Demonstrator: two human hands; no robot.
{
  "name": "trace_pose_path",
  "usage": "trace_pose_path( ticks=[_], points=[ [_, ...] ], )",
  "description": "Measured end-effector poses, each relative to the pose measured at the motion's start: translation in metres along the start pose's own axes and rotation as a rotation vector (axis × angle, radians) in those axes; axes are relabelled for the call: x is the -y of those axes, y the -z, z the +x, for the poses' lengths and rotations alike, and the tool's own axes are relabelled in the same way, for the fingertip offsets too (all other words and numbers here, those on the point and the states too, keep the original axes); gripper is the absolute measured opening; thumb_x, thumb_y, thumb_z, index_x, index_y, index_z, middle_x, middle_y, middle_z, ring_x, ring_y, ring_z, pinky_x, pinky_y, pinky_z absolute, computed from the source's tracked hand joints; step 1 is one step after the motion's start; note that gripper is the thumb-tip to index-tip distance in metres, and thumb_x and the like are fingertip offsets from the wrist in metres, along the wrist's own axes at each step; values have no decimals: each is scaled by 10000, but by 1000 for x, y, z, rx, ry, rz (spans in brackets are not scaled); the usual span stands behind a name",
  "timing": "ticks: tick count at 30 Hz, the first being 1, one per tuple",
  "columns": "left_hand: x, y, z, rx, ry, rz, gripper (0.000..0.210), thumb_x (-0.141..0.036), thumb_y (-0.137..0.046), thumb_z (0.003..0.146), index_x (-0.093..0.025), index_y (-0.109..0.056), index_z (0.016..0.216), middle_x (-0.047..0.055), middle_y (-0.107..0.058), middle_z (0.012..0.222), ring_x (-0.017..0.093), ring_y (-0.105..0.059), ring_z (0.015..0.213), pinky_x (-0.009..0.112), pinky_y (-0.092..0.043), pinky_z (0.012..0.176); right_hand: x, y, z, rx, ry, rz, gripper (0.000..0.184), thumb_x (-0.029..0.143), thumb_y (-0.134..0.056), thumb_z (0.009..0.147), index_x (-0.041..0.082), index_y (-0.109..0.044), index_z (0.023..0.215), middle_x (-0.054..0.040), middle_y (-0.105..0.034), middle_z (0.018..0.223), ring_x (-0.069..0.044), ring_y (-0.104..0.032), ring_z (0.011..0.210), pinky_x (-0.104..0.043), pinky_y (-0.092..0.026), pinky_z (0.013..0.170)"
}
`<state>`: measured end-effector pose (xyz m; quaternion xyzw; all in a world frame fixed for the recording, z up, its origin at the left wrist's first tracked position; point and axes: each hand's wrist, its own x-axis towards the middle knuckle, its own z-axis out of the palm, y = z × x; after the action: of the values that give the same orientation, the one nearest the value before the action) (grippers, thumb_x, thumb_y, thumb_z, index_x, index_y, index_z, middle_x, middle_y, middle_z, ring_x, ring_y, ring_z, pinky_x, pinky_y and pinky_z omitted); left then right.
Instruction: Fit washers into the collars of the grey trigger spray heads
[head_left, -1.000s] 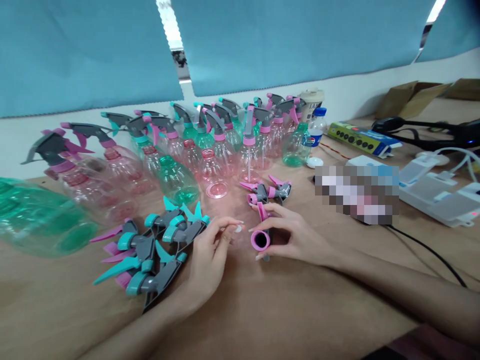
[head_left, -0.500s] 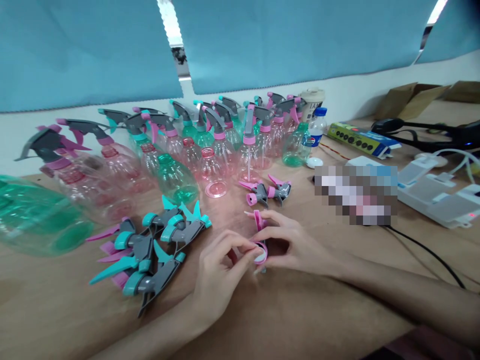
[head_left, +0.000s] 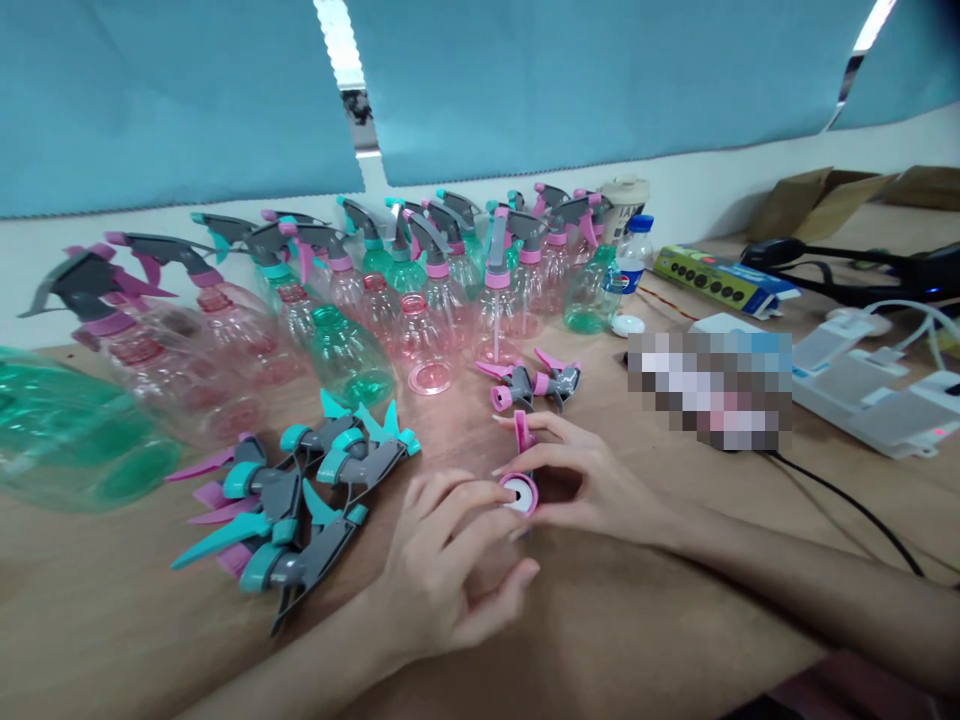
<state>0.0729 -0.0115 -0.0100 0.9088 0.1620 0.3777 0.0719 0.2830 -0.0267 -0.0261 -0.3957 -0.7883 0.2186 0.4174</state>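
Observation:
My right hand [head_left: 592, 475] grips a pink-collared spray trigger head [head_left: 523, 432], its round opening turned toward me. Inside the collar sits a white disc [head_left: 519, 494] with a dark hole in its middle. My left hand [head_left: 457, 555] is open, thumb spread away, with a fingertip at the collar's rim. Just beyond, two pink and grey trigger heads [head_left: 555, 381] lie on the table. Left of my left hand is a loose pile of turquoise, pink and grey trigger heads [head_left: 285, 500].
Pink and green spray bottles [head_left: 352, 355] stand along the wall, many topped with triggers. A green bottle [head_left: 75, 430] lies at far left. To the right are a Pepsi bottle [head_left: 634, 262], a yellow-blue box [head_left: 724, 280], black glasses [head_left: 847, 270] and a white plastic case [head_left: 885, 385].
My left thumb and fingers have come off the white disc and spread apart, uncovering its dark hole. My right hand keeps its hold on the trigger head.

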Motion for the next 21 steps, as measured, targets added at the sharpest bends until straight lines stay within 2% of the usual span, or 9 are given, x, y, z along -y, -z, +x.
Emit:
trace_pose_path(
  ticks=[9, 21],
  points=[
    [5, -2, 1, 36, -14, 88, 225, -277, -617, 711, -228, -610, 930, 39, -700, 909, 234, -577, 850, 371, -373, 763, 1, -1, -1, -5, 6, -2, 303, 349, -754, 715, 217, -673, 976, -101, -516, 1233, -248, -521, 1158, -421, -447, 965],
    [4, -3, 3, 52, -20, 131, 248, -300, -649, 717, -213, -609, 946, 42, -699, 945, 237, -574, 867, 376, -363, 767, 0, -2, -1, -15, 6, 15, 300, 330, -763, 709, 203, -679, 967, -103, -508, 1247, -241, -527, 1144, -416, -455, 960]
  ],
)
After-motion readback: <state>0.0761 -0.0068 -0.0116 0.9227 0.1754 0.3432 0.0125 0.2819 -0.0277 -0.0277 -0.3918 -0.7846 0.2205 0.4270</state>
